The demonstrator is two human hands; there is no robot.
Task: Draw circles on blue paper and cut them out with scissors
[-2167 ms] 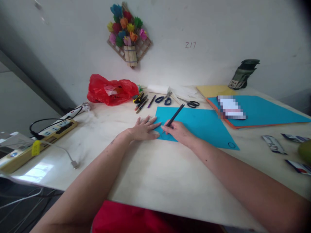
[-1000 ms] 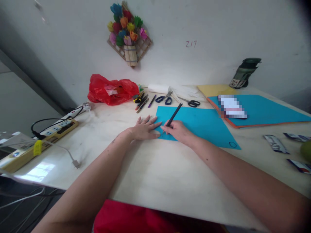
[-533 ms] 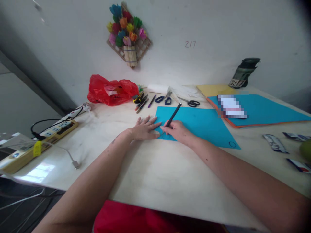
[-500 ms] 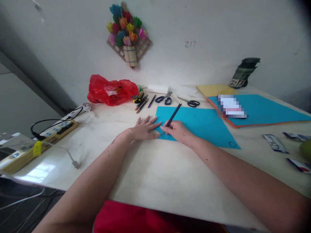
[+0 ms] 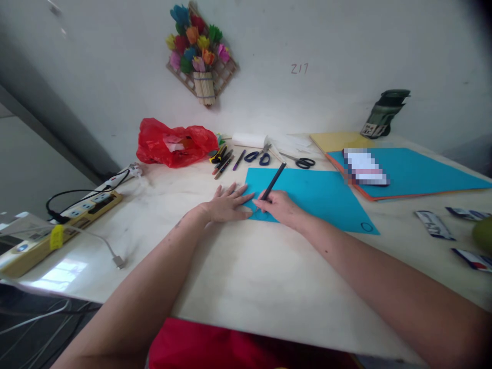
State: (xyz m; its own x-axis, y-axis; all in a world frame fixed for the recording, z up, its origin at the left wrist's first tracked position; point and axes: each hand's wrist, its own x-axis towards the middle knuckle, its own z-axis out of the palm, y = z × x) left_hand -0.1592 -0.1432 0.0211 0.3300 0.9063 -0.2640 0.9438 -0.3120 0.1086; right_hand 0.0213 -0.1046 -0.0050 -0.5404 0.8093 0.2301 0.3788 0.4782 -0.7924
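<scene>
A sheet of blue paper [image 5: 319, 195] lies flat on the table before me, with a small dark circle drawn at its near right corner. My right hand [image 5: 277, 205] is closed around a black pen [image 5: 274, 180], its tip down at the sheet's left part. Faint dark marks show on the paper beside the fingers; the pen's tip itself is hidden. Flat with spread fingers, my left hand [image 5: 228, 203] rests across the paper's left edge, partly on the table.
Behind the sheet lie several pens [image 5: 224, 165], blue-handled scissors [image 5: 258, 156], black-handled scissors [image 5: 303, 162] and a red plastic bag [image 5: 175, 143]. At right are stacked coloured papers [image 5: 426, 169], a phone [image 5: 367, 167], a bottle [image 5: 385, 114] and small packets [image 5: 434, 225]. A power strip [image 5: 65, 224] lies left.
The whole view has shifted very slightly. Both hands keep their places on the paper, and the pen stays in my right hand at nearly the same tilt.
</scene>
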